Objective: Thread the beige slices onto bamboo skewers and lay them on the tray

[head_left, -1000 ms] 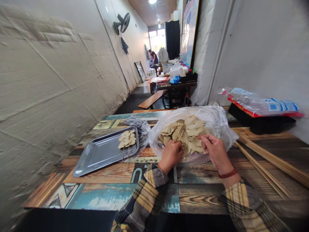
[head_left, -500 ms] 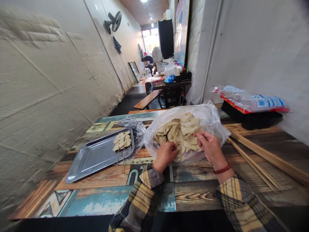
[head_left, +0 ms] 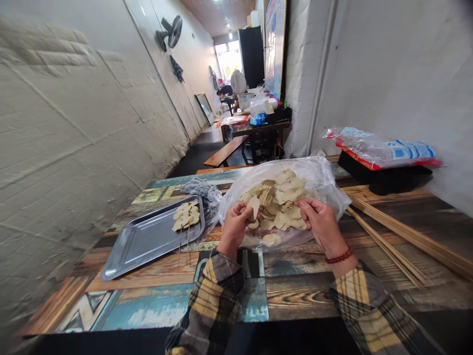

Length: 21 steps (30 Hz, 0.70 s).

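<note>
A clear plastic bag [head_left: 321,177] lies opened out, with a heap of thin beige food slices [head_left: 271,197] on it. My left hand [head_left: 234,224] is closed at the heap's left side, pinching one oval slice [head_left: 253,206] between thumb and fingers. At the heap's right side, my right hand [head_left: 321,222] is closed in a pinch on a thin bamboo skewer, mostly hidden by the slices threaded on it; a fine tip [head_left: 283,168] shows at the far end. One loose slice [head_left: 271,240] lies near the bag's front edge.
Left of the bag, a metal tray [head_left: 138,246] bears skewered slices [head_left: 185,215], their sticks overhanging its edge. Crumpled grey plastic [head_left: 203,190] lies behind it. Bamboo skewers [head_left: 406,236] lie at right, near a black container [head_left: 399,180] topped with plastic packaging [head_left: 391,153].
My left hand has moved left and come up from the heap with a slice in its fingers. A loose slice now shows at the front. My right hand stays nearly in place.
</note>
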Each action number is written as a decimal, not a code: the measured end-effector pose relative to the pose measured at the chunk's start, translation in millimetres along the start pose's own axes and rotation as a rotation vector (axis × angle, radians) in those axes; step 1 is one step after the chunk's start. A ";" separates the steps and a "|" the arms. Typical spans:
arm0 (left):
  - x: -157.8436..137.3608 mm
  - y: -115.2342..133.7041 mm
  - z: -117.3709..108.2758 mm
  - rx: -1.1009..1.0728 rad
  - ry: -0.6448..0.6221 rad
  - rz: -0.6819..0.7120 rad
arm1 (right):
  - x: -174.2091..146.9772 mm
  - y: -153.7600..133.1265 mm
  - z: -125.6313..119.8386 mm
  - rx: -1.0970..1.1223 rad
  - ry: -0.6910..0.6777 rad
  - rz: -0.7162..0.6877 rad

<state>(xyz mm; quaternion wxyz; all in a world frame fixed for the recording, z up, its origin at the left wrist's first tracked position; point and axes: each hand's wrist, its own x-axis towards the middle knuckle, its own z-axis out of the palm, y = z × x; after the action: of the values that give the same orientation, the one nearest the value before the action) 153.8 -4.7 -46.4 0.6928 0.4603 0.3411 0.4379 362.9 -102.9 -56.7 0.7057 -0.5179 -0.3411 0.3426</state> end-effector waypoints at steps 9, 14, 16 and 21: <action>-1.2 -1.6 -1.0 0.034 0.012 -0.010 | -8.3 -10.1 3.5 -0.087 -0.176 0.072; 1.4 -5.6 -5.6 0.064 0.044 0.075 | -11.6 -10.3 2.8 -0.220 -0.344 0.138; 2.1 -5.9 -7.2 0.057 0.075 0.120 | -12.4 -8.5 1.7 -0.262 -0.395 0.152; 2.8 -2.5 -10.1 -0.002 0.136 0.144 | -13.2 -3.9 0.3 -0.392 -0.523 0.160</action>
<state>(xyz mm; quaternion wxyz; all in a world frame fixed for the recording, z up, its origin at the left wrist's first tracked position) 146.8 0.8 -52.5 0.6353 0.4520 0.3530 0.5172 356.1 -114.8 -54.5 0.4524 -0.5632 -0.5283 0.4461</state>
